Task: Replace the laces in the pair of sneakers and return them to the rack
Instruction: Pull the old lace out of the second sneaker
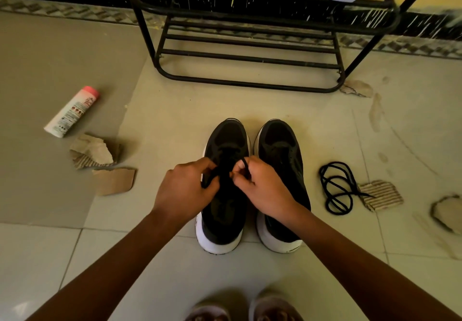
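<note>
Centre frame, the left hand (185, 188) and right hand (262, 190) curl over the left-of-frame sneaker (227, 135), each pinching its black lace (246, 165), equally near; the shoe's long axis points up-frame toward the rack (250, 58); a spare lace (336, 188) lies coiled at right.

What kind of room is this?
Probably a home hallway or entry: a shoe rack stands on a tiled floor, with sneakers in front of it.
</note>
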The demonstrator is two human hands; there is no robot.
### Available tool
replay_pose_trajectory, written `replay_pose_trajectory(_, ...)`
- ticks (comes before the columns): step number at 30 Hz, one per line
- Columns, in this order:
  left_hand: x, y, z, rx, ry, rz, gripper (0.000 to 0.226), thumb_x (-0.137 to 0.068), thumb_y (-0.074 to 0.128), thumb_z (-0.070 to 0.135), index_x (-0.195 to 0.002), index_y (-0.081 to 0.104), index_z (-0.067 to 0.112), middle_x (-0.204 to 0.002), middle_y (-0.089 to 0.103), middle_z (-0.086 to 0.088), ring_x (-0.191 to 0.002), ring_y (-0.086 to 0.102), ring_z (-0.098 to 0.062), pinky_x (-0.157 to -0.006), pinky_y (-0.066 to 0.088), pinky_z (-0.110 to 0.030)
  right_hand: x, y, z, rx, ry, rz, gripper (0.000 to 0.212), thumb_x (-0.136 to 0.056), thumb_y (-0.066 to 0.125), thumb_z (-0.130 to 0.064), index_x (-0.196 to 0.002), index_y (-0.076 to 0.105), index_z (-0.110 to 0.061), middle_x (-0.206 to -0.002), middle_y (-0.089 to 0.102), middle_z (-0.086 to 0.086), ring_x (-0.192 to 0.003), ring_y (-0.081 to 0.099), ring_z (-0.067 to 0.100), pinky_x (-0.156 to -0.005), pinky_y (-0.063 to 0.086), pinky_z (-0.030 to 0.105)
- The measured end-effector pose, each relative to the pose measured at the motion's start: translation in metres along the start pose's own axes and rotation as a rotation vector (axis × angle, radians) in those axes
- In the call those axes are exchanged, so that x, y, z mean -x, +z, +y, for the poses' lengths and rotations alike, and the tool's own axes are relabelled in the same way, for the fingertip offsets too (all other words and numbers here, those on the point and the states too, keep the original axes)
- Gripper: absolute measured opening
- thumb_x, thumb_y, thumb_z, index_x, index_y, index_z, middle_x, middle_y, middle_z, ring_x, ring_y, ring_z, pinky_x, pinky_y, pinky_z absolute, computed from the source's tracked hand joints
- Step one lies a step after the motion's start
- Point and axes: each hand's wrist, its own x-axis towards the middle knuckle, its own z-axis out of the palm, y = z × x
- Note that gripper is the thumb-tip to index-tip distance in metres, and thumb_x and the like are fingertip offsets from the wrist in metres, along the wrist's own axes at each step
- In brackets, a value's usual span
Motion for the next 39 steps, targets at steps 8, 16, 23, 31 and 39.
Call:
replay_pose_trajectory(8,0.002,0.007,0.007,-0.021,-0.019,0.002,0.02,-0.088,0.056,0.031,-0.105,0.06,0.022,-0.094,0.07,0.004,-0.074,0.067,-0.015,-0.069,0.049,-0.025,-0.002,-0.007,-0.004,-0.339,0.181,0.021,0.014,-0.094,0.052,-0.014,-0.083,0.053,-0.022,-0.073,0.062,-0.006,-0.065,0.058,0.001,-0.066,0.044,0.015)
replay_pose_trajectory(16,0.002,0.008,0.004,-0.065,-0.04,-0.014,0.018,-0.088,0.055,0.032,-0.102,0.058,0.021,-0.093,0.069,0.003,-0.074,0.067,-0.016,-0.066,0.047,-0.024,-0.002,-0.03,-0.014,-0.95,0.344,-0.001,0.012,-0.09,0.058,-0.012,-0.081,0.05,-0.015,-0.052,0.045,-0.003,-0.057,0.054,0.013,-0.073,0.048,0.029)
replay_pose_trajectory(23,0.002,0.007,0.006,-0.07,-0.031,-0.028,0.022,-0.09,0.054,0.033,-0.107,0.058,0.02,-0.097,0.069,0.002,-0.077,0.067,-0.016,-0.067,0.046,-0.022,0.001,-0.054,-0.008,-0.639,0.249,0.147,0.01,-0.089,0.06,-0.02,-0.082,0.053,-0.016,-0.053,0.049,-0.004,-0.046,0.047,0.008,-0.048,0.041,0.023)
replay_pose_trajectory(31,0.004,0.008,0.01,-0.055,-0.028,-0.032,0.02,-0.09,0.053,0.032,-0.106,0.058,0.02,-0.095,0.069,0.001,-0.076,0.067,-0.016,-0.068,0.049,-0.023,0.006,-0.077,-0.001,-0.186,0.042,0.286,0.016,-0.08,0.072,-0.025,-0.074,0.06,-0.016,-0.056,0.058,-0.006,-0.049,0.049,0.005,-0.053,0.041,0.016)
replay_pose_trajectory(39,0.007,0.009,0.012,-0.007,-0.006,-0.004,0.024,-0.09,0.056,0.036,-0.11,0.06,0.023,-0.098,0.07,0.003,-0.08,0.068,-0.017,-0.074,0.054,-0.03,0.006,-0.079,0.001,-0.83,0.19,0.316,0.022,-0.075,0.071,-0.01,-0.071,0.05,-0.016,-0.046,0.042,-0.011,-0.036,0.03,0.001,-0.038,0.027,0.014)
